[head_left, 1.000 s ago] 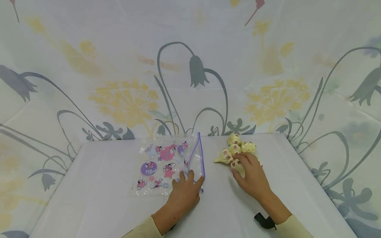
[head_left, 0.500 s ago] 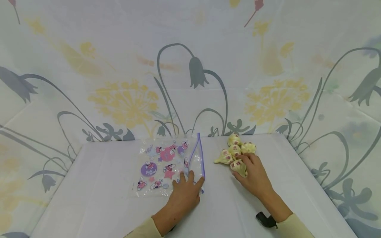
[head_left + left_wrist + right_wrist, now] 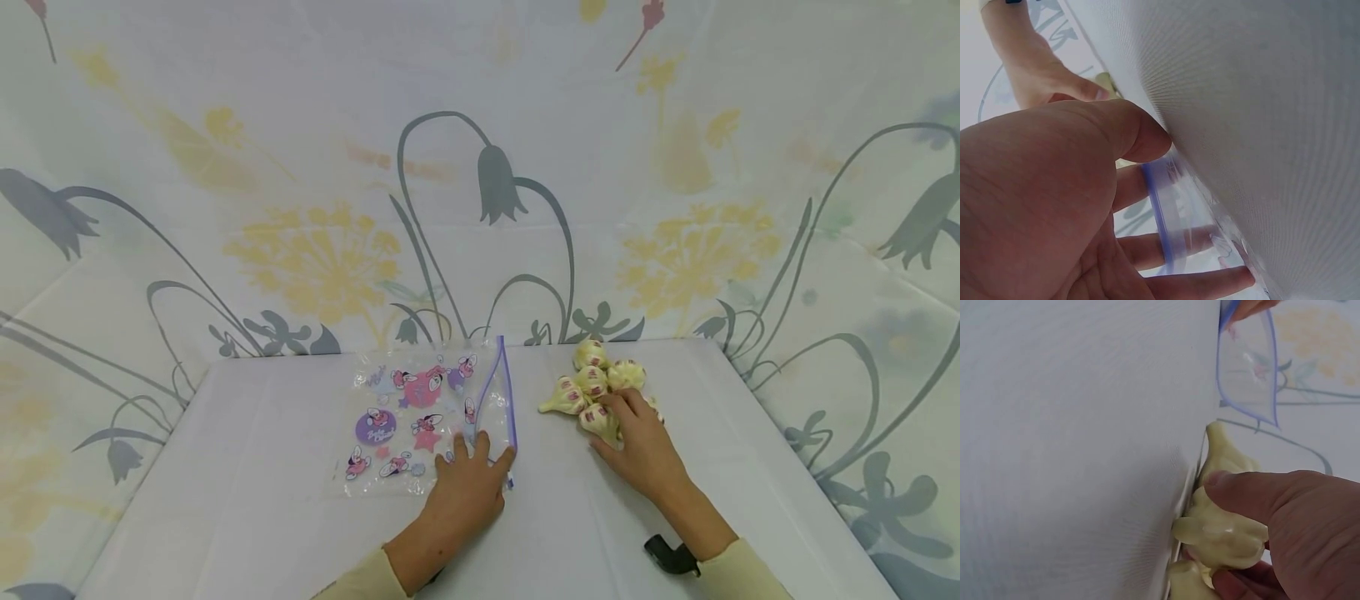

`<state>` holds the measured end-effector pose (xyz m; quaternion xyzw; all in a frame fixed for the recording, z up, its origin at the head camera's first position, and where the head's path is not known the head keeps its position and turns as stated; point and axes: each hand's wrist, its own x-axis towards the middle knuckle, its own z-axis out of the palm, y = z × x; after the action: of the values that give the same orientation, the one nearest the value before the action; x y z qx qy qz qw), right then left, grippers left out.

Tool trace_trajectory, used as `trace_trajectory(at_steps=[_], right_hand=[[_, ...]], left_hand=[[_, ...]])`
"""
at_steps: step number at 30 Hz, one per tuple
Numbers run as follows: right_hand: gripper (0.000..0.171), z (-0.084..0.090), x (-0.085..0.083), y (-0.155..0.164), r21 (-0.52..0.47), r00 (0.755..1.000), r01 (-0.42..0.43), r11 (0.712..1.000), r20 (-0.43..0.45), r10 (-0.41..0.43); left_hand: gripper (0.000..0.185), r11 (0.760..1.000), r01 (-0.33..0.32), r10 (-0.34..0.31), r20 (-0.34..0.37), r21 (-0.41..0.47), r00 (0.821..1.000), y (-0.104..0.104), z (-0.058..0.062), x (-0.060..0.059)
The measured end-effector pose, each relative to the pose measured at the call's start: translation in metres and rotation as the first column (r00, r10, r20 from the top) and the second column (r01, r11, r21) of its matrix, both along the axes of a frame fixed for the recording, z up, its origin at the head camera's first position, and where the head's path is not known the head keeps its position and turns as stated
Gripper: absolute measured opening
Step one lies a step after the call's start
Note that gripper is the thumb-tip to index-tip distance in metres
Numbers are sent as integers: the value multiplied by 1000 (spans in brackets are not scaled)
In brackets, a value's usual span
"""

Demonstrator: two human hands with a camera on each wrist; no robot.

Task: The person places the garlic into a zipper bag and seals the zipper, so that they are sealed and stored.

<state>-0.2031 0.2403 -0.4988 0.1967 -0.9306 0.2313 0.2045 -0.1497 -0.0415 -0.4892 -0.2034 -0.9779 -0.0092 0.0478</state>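
Note:
A clear zip bag (image 3: 390, 392) with pink and purple cartoon prints lies flat, its purple-edged mouth gaping to the right. My left hand (image 3: 467, 487) rests on its near right corner with fingers spread; some fingertips show through the plastic in the left wrist view. To the right, several garlic bulbs (image 3: 591, 381) sit in a cluster. My right hand (image 3: 641, 450) holds the nearest garlic bulb (image 3: 1225, 537) between thumb and fingers. Another bulb is partly hidden behind that hand.
A white cloth covers the table (image 3: 247, 450). Behind it hangs a flower-printed curtain (image 3: 480, 183) that also closes off both sides. Beside the right wrist, a black curved piece (image 3: 670, 556) shows, partly hidden by the sleeve.
The fingers of my right hand have shifted slightly on the nearest bulb, which has turned a little. My left hand and the bag stay in place.

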Motion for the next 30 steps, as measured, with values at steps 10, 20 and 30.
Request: trace_trajectory(at_steps=[10, 20, 30], right_hand=[[57, 0, -1, 1, 3, 1000, 1, 1000, 23, -1], [54, 0, 0, -1, -2, 1000, 0, 1000, 5, 0], [54, 6, 2, -5, 13, 999, -20, 1000, -40, 20]], left_hand=[[53, 1000, 6, -6, -7, -6, 1000, -1, -3, -1], [52, 1000, 8, -8, -7, -12, 1000, -1, -2, 0], [52, 1000, 10, -10, -4, -8, 1000, -1, -3, 0]])
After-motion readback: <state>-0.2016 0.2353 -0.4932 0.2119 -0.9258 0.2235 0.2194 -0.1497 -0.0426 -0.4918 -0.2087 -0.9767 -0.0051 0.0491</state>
